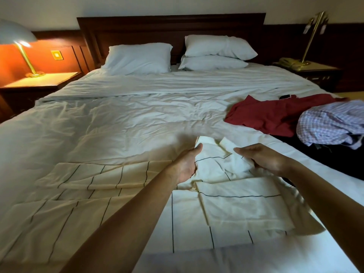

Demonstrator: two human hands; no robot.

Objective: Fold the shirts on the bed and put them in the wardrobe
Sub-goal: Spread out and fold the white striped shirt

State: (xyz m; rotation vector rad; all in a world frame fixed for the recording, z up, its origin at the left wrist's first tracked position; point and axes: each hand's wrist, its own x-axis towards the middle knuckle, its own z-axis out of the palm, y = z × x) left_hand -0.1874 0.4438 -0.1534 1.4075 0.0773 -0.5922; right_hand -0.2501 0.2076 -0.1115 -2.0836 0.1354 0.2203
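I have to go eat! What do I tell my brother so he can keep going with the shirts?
Left hand: grips the cream shirt beside its collar.
Right hand: pinches the cloth on the collar's other side.
The cream shirt lies spread on the bed; one side looks folded in, so the fold has only begun.
The red shirt and checked shirt lie unfolded near the bed's right edge.
Left to do: finish this fold, fold the other two, and carry all three to the wardrobe, which is not in view.

A cream shirt (226, 203) with thin dark grid lines, a plain dark red shirt (275, 115), a lilac-and-white checked shirt (331, 125), on white bedding (137, 115).
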